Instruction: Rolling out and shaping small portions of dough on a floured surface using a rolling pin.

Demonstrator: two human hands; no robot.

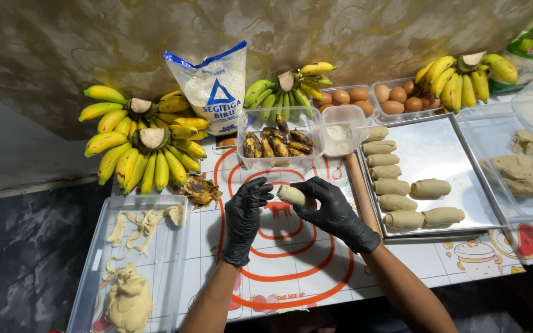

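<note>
Both my hands wear black gloves and meet over a white mat with red rings point(291, 259). My right hand point(335, 213) grips a pale dough roll point(296, 197) from the right. My left hand point(246, 216) touches the roll's left end with its fingertips. To the right lies a metal tray point(458, 154) with several finished dough rolls point(392, 187) lined along its left side. A clear box of browned banana pieces point(277, 145) stands just beyond my hands.
A wooden rolling pin point(361, 194) lies along the tray's left edge. A clear tray of dough strips point(132, 265) sits at the left, another with dough lumps point(524, 174) at the right. Banana bunches point(143, 148), a flour bag point(213, 89) and eggs point(374, 98) line the wall.
</note>
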